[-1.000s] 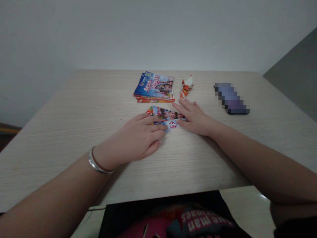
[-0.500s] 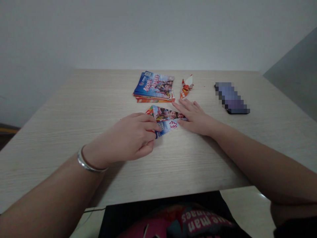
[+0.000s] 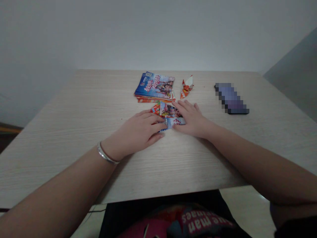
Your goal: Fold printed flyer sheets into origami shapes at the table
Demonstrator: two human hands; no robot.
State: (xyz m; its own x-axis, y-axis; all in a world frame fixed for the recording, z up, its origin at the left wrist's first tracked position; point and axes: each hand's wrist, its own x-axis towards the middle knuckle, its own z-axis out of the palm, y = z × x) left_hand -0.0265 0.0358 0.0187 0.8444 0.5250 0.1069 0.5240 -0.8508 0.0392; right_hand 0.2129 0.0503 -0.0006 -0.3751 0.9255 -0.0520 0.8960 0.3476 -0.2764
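While both hands press down on it, the folded colour leaflet (image 3: 167, 110) lies flat on the pale wooden table (image 3: 74, 109), close to the middle of the tabletop. From the leaflet's 8 o'clock comes the left hand (image 3: 138, 132), loose and unclenched, grasping nothing; its palm faces down and its fingertips (image 3: 162, 124) rest on the leaflet's left end and lower blue strip. At the leaflet's 3 o'clock the right hand (image 3: 193, 119) is likewise spread flat, with its fingers (image 3: 178, 106) fanned out across the sheet's right end and its thumb along the lower edge. Neither hand closes around the paper; both only bear on it from above. A silver bangle (image 3: 106, 155) circles the left wrist. Just beyond the leaflet, at its 12 o'clock and nearly touching its far edge, sits a stack of leaflets (image 3: 155, 86) with a blue cover on top. A small folded paper figure (image 3: 187, 86), orange and white, stands at the leaflet's 1 o'clock, just beside the stack. Well apart at 2 o'clock lies a dark flat object (image 3: 231, 98), blurred out. At 6 o'clock, below the table's near edge, dark clothing with lettering (image 3: 195, 221) shows.
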